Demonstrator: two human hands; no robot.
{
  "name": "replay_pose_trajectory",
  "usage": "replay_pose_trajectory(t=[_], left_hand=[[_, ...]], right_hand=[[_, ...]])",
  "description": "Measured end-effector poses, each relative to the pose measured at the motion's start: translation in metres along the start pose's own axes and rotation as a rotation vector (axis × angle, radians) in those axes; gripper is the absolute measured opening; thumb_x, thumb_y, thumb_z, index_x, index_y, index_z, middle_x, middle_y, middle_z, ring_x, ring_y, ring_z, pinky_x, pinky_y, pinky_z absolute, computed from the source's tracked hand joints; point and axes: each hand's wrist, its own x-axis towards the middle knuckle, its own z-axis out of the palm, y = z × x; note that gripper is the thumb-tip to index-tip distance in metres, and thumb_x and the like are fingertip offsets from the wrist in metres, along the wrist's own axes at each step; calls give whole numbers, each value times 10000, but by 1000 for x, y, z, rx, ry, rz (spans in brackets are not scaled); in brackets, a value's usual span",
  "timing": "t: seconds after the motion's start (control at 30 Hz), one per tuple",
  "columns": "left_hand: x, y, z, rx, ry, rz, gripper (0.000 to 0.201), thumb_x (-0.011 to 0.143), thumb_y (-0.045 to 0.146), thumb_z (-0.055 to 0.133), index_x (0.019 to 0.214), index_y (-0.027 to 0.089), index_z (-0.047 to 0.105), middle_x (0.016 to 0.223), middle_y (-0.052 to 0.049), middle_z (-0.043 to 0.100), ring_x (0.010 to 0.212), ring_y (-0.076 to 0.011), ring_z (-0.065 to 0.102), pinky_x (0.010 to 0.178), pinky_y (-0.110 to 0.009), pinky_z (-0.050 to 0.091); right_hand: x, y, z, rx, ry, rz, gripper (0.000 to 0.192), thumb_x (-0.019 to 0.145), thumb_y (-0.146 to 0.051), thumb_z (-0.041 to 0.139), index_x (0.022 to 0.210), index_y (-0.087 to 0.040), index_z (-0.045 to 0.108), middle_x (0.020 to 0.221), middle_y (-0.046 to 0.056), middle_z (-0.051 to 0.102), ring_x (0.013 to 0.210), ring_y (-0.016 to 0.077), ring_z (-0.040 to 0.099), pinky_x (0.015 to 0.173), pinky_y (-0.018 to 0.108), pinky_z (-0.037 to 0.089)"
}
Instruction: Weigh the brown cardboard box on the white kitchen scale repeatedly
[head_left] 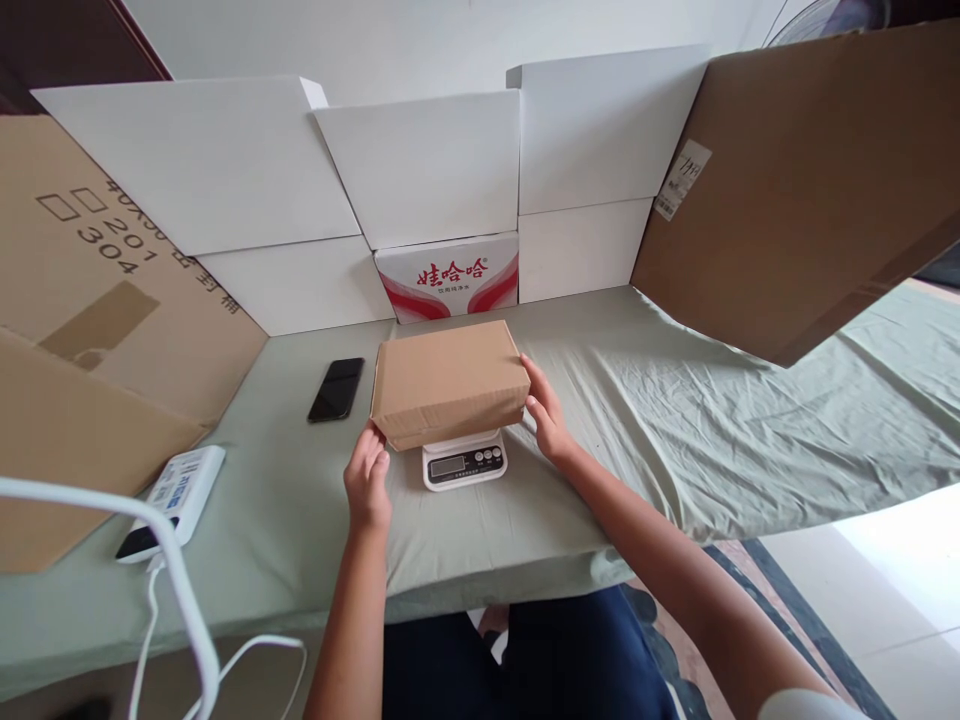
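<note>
Counter point(675, 420) with a green sheet, big cardboard sheets propped around it. The brown cardboard box point(448, 380) sits on a small white scale point(465, 462). Left hand point(367, 480) is open, fingertips touching the box's near left corner; right hand point(546, 410) is open flat against its right side. A black phone point(336, 389) lies just left.

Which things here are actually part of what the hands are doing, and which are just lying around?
In use:
- box, resting on the scale
- scale
- left hand, at the box's left corner
- right hand, on its right end

Lying about:
- phone
- power bank and cable
- white cartons
- brown cardboard
</note>
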Motion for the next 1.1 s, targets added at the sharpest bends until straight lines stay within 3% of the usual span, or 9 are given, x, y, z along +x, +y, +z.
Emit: replay_pose_trajectory(t=[0.2, 0.6, 0.97, 1.1], left_hand=[[4, 13, 3, -57, 56, 101, 653, 872, 431, 616, 1465, 165, 555, 1549, -150, 506, 1460, -330, 438, 1200, -456, 364], [2, 11, 3, -49, 25, 28, 657, 886, 440, 611, 1485, 180, 534, 1561, -148, 492, 1473, -333, 417, 1207, -452, 347], [1, 4, 4, -64, -31, -26, 669, 861, 445, 658, 1462, 170, 558, 1439, -164, 612, 1409, -341, 504, 1178, -474, 386], [21, 14, 5, -98, -76, 15, 665, 832, 429, 696, 1435, 174, 582, 1434, -164, 614, 1378, -339, 539, 1158, -469, 415]], right_hand=[[5, -5, -5, -11, 86, -5, 671, 990, -668, 347, 1578, -348, 292, 1667, 63, 338, 1504, 306, 407, 1189, 547, 407], [5, -9, -3, 16, 49, -11, 648, 969, -684, 401, 1512, -333, 436, 1609, 71, 436, 1440, 305, 482, 1157, 536, 437], [0, -11, 2, 5, 10, 8, 630, 987, -640, 406, 1530, -321, 409, 1596, 62, 452, 1449, 310, 466, 1170, 518, 430], [18, -22, 4, 7, 38, -45, 617, 996, -621, 400, 1535, -322, 392, 1590, 51, 459, 1456, 297, 455, 1194, 504, 404]])
